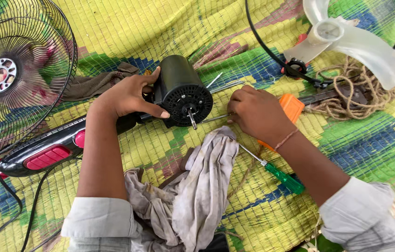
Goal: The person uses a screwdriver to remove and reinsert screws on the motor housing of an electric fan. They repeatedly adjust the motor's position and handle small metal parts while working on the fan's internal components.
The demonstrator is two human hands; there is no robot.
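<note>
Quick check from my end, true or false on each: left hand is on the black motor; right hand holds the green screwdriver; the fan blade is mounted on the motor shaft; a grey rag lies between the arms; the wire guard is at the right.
1. The left hand is on the black motor. True.
2. The right hand holds the green screwdriver. False: it lies on the mat, under the forearm.
3. The fan blade is mounted on the motor shaft. False: the shaft is bare, the blade lies apart.
4. A grey rag lies between the arms. True.
5. The wire guard is at the right. False: it is at the left.
</note>
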